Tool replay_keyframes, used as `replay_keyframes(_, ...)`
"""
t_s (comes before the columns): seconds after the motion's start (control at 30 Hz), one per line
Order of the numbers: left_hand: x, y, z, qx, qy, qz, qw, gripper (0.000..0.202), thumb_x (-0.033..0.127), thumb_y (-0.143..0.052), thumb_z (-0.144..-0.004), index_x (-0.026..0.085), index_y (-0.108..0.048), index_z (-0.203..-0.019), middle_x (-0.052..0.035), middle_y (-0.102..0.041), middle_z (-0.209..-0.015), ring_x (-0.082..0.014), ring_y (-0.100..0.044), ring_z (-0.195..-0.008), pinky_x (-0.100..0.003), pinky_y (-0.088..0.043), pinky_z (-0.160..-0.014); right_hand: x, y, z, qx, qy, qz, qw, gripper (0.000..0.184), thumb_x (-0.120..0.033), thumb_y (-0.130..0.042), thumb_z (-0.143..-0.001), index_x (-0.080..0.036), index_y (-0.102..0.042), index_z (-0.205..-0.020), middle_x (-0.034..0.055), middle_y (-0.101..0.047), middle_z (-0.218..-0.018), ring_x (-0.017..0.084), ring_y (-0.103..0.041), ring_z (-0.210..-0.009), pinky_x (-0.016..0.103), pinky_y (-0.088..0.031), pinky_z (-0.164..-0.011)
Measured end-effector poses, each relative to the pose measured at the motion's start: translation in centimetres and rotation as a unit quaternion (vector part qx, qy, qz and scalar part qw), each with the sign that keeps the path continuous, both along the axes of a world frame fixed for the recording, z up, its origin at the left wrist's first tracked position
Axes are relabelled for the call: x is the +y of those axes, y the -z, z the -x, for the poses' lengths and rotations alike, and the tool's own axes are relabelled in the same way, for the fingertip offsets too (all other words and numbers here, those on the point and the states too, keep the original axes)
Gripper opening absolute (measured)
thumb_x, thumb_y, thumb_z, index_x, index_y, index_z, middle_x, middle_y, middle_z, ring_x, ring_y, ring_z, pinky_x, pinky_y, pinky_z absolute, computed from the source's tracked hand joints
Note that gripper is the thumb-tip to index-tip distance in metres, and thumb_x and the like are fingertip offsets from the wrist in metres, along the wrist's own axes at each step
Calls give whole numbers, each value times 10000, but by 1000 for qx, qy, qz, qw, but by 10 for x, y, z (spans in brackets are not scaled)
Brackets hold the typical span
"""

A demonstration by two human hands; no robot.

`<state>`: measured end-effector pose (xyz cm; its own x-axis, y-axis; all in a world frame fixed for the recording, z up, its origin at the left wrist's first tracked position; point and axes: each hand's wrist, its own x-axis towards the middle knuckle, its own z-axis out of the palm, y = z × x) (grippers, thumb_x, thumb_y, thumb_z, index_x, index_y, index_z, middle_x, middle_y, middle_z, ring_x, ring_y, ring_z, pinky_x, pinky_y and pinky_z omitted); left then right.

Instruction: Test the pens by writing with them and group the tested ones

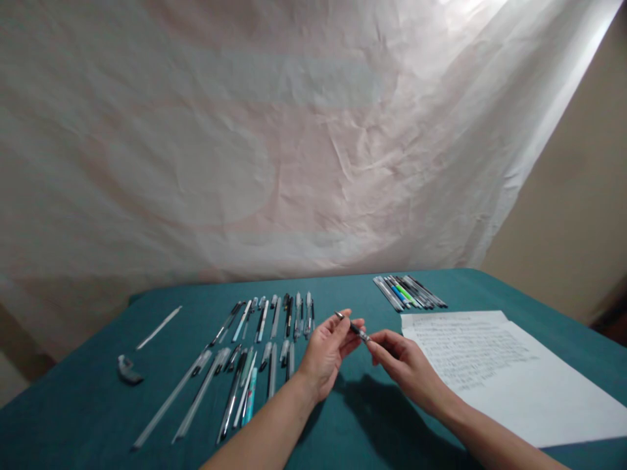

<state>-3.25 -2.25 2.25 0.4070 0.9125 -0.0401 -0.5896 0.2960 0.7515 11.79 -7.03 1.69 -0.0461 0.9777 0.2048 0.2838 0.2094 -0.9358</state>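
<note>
Above the middle of the table, my left hand (pixel 327 356) pinches a short dark pen part (pixel 353 328) with a pointed metal tip, between thumb and fingers. The lower right end of this part sits in the fingertips of my right hand (pixel 404 365), which is closed on it too. It is tilted, with the tip toward the upper left. Left of my hands lie pens and pen parts in two rows: a back row (pixel 262 321) and a front row (pixel 249 398), several with caps or short pieces beside them. My left forearm passes close to the front row.
At the back right several pens (pixel 409 292) lie side by side. White paper sheets (pixel 548 405) with handwritten lines rest right of my right hand. On the far left are a thin white stick (pixel 159 328) and a small grey-black object (pixel 128 371). A pale sheet (pixel 294 163) hangs behind the green-covered table (pixel 73 405).
</note>
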Motion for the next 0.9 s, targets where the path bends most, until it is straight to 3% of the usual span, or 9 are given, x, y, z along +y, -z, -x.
replay_keyframes(0.1,-2,1,-4,-10,-10,5,1000,196,219,-622,-772,126,-592,-942,-96,-670,-949,-156,-623,-869,-313,-452,-860,-1,-3,0,58,-13,33,998,337,-473,-513,-800,-164,-578,-919,12,-557,-672,85,-432,-491,202,-320,-434)
replay_keyframes(0.2,1,3,-3,-52,-26,39,998,124,162,-587,-795,127,-588,-914,-87,-669,-961,-138,-625,-874,-279,-459,-858,-1,-7,-3,193,-53,92,975,478,-545,-390,-833,-196,-486,-1147,56,-599,-779,93,-456,-456,200,-303,-371)
replay_keyframes(0.27,4,4,-1,-85,-18,68,994,102,132,-567,-805,124,-589,-904,-87,-664,-980,-134,-624,-893,-258,-462,-858,-1,-10,-6,269,-85,113,953,548,-590,-319,-833,-191,-495,-1164,103,-612,-858,124,-511,-518,210,-331,-374)
replay_keyframes(0.33,6,5,1,-113,-2,95,989,92,117,-553,-811,118,-592,-894,-89,-659,-991,-137,-622,-915,-247,-465,-862,-1,-12,-9,303,-117,116,939,567,-611,-354,-805,-194,-533,-1144,131,-616,-938,143,-534,-570,220,-358,-390)
replay_keyframes(0.47,5,4,0,-146,22,132,980,92,108,-531,-824,101,-599,-885,-97,-658,-982,-144,-623,-926,-237,-475,-861,-1,-8,-13,314,-152,101,932,524,-548,-533,-751,-225,-552,-1162,144,-613,-1049,157,-555,-626,230,-392,-431)
replay_keyframes(0.7,-1,1,0,-162,34,154,974,117,78,-486,-842,75,-593,-888,-122,-651,-986,-159,-629,-920,-243,-502,-826,0,-1,-14,335,-161,58,927,378,-409,-564,-801,-207,-597,-1118,123,-663,-900,147,-586,-637,207,-396,-446)
replay_keyframes(0.83,0,2,-1,-160,35,157,974,134,91,-465,-857,76,-595,-883,-118,-651,-982,-148,-630,-908,-233,-501,-820,0,-1,-10,314,-171,22,934,448,-461,-612,-741,-217,-574,-1115,103,-644,-892,170,-588,-682,231,-436,-457)
replay_keyframes(0.9,-1,4,-3,-149,42,145,977,131,107,-471,-858,84,-595,-892,-109,-654,-978,-140,-636,-879,-229,-505,-798,-2,-2,-6,264,-155,-5,952,494,-401,-682,-694,-236,-541,-1137,67,-631,-867,152,-572,-658,239,-456,-479)
